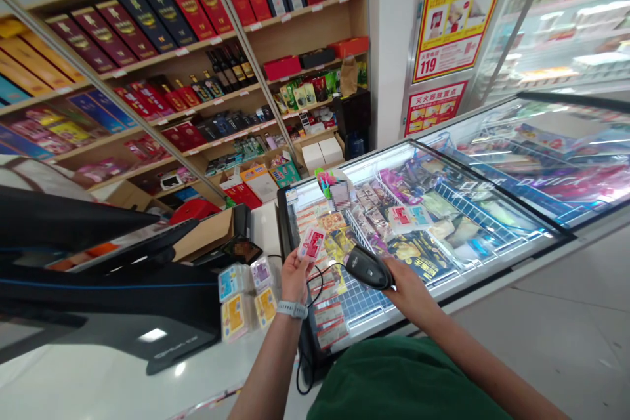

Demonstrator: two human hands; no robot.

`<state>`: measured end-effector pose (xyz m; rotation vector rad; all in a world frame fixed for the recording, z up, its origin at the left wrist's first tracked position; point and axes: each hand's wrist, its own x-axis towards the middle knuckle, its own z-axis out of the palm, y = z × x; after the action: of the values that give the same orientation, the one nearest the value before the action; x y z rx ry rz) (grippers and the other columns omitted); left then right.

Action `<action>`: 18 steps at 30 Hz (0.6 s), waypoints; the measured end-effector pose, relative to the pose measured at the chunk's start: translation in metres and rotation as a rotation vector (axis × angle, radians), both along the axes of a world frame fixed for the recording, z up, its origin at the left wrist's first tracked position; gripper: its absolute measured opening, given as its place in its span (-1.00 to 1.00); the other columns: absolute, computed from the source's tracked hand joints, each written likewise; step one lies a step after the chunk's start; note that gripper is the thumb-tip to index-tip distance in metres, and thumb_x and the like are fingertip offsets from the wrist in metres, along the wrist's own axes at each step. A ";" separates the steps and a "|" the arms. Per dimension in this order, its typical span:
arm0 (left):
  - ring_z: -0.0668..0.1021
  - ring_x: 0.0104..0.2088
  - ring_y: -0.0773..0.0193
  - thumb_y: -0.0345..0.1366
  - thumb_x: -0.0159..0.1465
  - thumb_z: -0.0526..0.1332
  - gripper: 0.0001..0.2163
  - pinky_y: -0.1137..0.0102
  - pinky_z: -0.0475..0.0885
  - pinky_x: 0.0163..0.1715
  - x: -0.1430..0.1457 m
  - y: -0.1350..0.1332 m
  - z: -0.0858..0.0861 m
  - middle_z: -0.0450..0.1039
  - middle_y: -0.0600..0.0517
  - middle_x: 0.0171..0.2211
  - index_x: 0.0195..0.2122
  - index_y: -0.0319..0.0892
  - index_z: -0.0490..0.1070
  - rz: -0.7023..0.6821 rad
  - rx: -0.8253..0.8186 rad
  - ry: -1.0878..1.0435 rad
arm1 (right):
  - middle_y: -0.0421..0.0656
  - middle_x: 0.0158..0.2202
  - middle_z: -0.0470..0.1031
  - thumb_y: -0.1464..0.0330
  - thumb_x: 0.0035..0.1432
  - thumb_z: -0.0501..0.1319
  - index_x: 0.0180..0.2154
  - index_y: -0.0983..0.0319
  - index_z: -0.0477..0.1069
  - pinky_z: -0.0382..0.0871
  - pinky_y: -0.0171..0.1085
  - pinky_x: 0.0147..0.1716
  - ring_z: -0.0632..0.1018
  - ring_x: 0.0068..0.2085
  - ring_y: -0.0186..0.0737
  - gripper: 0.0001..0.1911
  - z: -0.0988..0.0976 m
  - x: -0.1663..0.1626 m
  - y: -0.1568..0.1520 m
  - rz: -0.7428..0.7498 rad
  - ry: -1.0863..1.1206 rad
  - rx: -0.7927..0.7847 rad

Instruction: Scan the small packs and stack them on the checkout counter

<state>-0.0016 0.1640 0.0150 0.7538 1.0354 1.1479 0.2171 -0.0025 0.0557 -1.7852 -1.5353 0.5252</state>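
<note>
My left hand, with a light watch band on its wrist, pinches a small flat red-and-white packet at its lower edge. The packet is tilted upward above the corner of a glass-topped chest freezer. To its right my right hand is wrapped round a black barcode scanner, whose head points left toward the packet without touching it. A thin black cable runs from the scanner past my left wrist. Stacks of small blue, purple and yellow packs stand on the counter left of my left hand.
A dark checkout machine fills the left of the white counter. On the freezer glass lie a red-and-blue printed white packet and a colourful item. Shelves of boxed goods line the back. Grey floor lies at right.
</note>
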 end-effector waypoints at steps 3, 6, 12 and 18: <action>0.59 -0.30 0.32 -0.35 -0.06 0.44 -0.63 0.37 0.46 -0.20 0.000 0.000 0.001 0.57 -0.04 -0.25 -0.21 -0.21 0.43 -0.007 0.002 -0.009 | -0.04 -0.16 0.51 0.56 -0.02 0.13 -0.12 0.26 0.40 0.34 -0.14 -0.09 0.50 -0.12 -0.06 -0.63 -0.001 0.000 0.001 -0.002 -0.002 -0.008; 0.59 -0.28 0.31 -0.38 -0.05 0.42 -0.66 0.36 0.47 -0.18 0.002 0.000 0.000 0.58 -0.04 -0.25 -0.22 -0.20 0.43 0.000 0.005 -0.009 | -0.03 -0.15 0.51 0.57 -0.02 0.13 -0.12 0.25 0.40 0.34 -0.14 -0.07 0.50 -0.10 -0.05 -0.62 -0.003 0.000 0.002 -0.007 -0.004 -0.012; 0.60 -0.25 0.29 -0.41 -0.03 0.40 -0.69 0.33 0.48 -0.14 0.005 0.000 -0.002 0.57 -0.04 -0.25 -0.23 -0.19 0.43 0.015 0.009 0.003 | -0.05 -0.16 0.51 0.58 -0.06 0.13 -0.13 0.24 0.39 0.34 -0.17 -0.08 0.50 -0.11 -0.07 -0.61 -0.004 0.001 0.003 -0.005 -0.012 -0.013; 0.60 -0.25 0.29 -0.41 -0.01 0.39 -0.71 0.32 0.48 -0.12 0.007 -0.002 0.000 0.57 -0.03 -0.27 -0.24 -0.19 0.42 0.010 0.002 0.005 | -0.04 -0.18 0.50 0.57 -0.04 0.11 -0.18 0.25 0.37 0.33 -0.16 -0.10 0.49 -0.13 -0.07 -0.67 -0.002 0.002 0.003 0.005 -0.015 -0.035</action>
<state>0.0057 0.1621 0.0151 0.7540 1.0430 1.1563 0.2188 0.0004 0.0541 -1.8157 -1.5497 0.5453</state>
